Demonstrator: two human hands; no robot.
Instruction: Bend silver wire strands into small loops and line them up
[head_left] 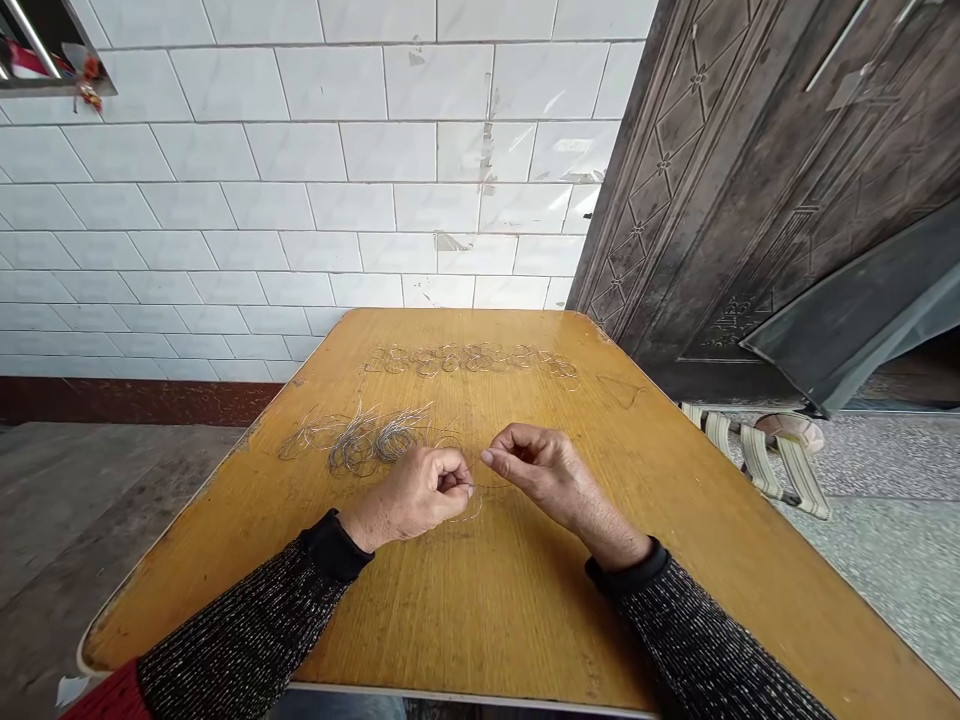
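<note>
Over the middle of the wooden table (480, 600), my left hand (424, 492) pinches a thin wire (491, 487) between thumb and fingertips. Close by on the right, my right hand (544, 470) is also closed in a pinch on the thin wire, with a small gap between the two hands. Part of a fine loop hangs below my left fingertips. Just beyond my left hand lies a pile of silvery wire coils (395, 437) with loose ends sticking out. Farther back, a row of thin wire loops (472, 358) lies across the table.
A single bent wire (621, 390) lies near the table's right edge. White wall tiles (337, 150) rise behind the table. A dark carved door (720, 180) stands at the right, with a striped strap seat (765, 460) and a rounded object (791, 432) near the floor.
</note>
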